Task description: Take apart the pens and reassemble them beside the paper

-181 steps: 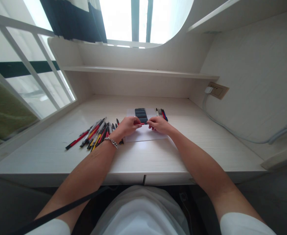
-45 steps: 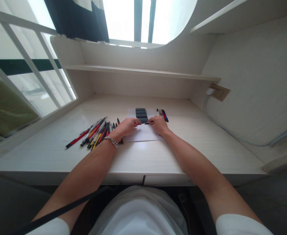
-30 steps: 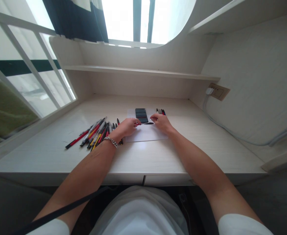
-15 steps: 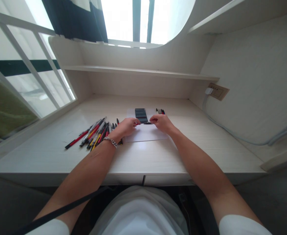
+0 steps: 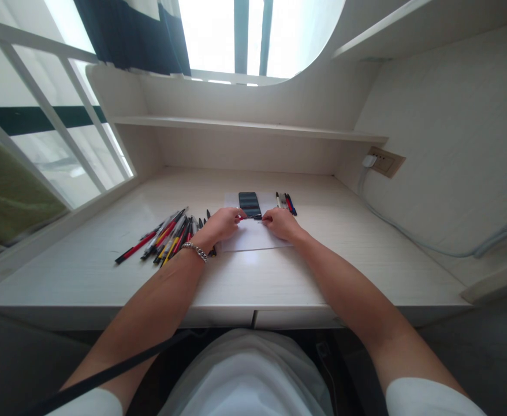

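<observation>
My left hand (image 5: 224, 224), with a chain bracelet at the wrist, pinches one end of a slim pen (image 5: 250, 218) that shows red near the fingers. My right hand (image 5: 280, 223) has its fingers closed at the pen's dark right end. Whether that end is a separate part I cannot tell. Both hands are over white paper (image 5: 256, 237). Just beyond them lies a dark phone (image 5: 249, 202). Past my right hand a small group of pens (image 5: 286, 202) rests side by side.
A loose pile of red, black, yellow and clear pens (image 5: 173, 237) lies on the desk (image 5: 93, 271), left of my left hand. A shelf (image 5: 253, 127) runs along the back. On the right wall a plug sits in a socket (image 5: 386, 162), its grey cable (image 5: 409, 242) trailing along the side.
My right hand has shifted slightly left and nearer to me, closer to my left hand. More of the pens beyond it now shows. My left hand stays in place.
</observation>
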`<move>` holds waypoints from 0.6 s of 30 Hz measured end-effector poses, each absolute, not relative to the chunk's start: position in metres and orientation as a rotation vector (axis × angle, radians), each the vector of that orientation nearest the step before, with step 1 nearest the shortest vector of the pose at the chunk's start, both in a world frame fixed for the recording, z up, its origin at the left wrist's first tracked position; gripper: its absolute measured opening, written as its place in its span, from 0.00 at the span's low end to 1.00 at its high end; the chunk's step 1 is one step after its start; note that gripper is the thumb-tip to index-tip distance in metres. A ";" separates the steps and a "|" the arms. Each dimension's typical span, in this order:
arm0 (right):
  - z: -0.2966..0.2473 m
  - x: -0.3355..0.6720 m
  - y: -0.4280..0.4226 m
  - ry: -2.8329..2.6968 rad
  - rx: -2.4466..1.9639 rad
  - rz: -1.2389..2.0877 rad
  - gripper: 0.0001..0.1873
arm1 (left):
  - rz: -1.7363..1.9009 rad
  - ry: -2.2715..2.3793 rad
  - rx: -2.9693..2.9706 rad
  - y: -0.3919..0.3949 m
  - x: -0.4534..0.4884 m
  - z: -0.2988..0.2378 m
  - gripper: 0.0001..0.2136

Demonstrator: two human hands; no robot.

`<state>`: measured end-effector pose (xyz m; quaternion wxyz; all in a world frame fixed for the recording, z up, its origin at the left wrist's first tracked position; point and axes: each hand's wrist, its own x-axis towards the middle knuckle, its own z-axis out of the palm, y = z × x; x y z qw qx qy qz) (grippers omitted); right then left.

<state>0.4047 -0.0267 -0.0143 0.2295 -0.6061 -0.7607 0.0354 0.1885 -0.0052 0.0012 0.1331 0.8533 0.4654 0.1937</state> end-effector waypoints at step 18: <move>0.006 0.404 -0.040 -2.112 -1.439 0.196 0.09 | 0.623 1.149 2.533 -0.005 0.194 -0.007 0.15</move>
